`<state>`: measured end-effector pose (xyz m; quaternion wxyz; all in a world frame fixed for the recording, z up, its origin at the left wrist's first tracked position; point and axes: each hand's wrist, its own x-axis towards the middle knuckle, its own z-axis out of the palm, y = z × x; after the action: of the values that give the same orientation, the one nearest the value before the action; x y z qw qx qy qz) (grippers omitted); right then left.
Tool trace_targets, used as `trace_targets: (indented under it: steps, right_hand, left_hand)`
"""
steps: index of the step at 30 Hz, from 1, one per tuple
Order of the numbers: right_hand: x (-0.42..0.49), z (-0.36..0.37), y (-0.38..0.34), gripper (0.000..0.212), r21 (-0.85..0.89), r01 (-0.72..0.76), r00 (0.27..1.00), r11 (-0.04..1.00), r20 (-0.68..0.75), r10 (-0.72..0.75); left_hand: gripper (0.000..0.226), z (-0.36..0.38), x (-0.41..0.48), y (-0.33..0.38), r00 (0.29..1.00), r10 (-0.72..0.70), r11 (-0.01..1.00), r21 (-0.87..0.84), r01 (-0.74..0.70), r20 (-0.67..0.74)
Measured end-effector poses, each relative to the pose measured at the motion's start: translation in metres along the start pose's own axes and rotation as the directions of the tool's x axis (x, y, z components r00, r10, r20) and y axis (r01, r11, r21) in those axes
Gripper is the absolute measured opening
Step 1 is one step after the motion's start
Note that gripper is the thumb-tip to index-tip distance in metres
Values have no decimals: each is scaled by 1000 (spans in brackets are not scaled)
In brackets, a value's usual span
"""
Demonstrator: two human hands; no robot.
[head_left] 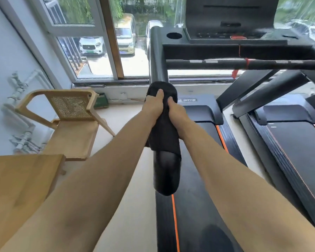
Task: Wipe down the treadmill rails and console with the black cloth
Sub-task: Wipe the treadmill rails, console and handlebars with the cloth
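The black cloth [163, 131] is wrapped over the treadmill's left rail [157, 57], a thick black bar running from the console toward me. My left hand [153, 105] grips the cloth from the left side of the rail. My right hand [176, 110] grips it from the right, thumb on top. Both hands sit about midway along the rail. The rail's rounded near end [165, 177] sticks out below the cloth. The console [231, 20] stands at the top, with a round cup holder [174, 35] and a red safety key [237, 37].
A crossbar [225, 63] with a red cord spans below the console. The belt deck [198, 206] with orange stripes lies underneath. A second treadmill [289, 133] stands to the right. A wooden chair [71, 117] and wooden table [16, 188] are on the left, under the window [91, 51].
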<state>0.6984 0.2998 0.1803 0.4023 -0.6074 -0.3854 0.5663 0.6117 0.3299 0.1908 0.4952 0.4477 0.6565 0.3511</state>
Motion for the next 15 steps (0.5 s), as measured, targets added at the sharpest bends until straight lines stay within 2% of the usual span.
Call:
trace_targets:
  steps: [5, 7, 11, 15]
  right_hand:
    - [14, 0, 18, 51, 191, 17, 999, 981, 35, -24]
    - [-4, -5, 27, 48, 235, -11, 995, 972, 98, -13]
    - [-50, -11, 47, 52, 221, -83, 986, 972, 157, 48]
    - [-72, -7, 52, 60, 101, -125, 985, 987, 135, 111]
  left_hand:
    - [61, -2, -9, -1, 998, -1, 999, 38, 4, -62]
    - [57, -2, -35, -7, 994, -62, 996, 53, 67, -88]
    - [65, 4, -96, -35, 973, -191, 980, 39, 197, -129]
    - [60, 18, -132, -38, 907, -281, 923, 170, 345, -315]
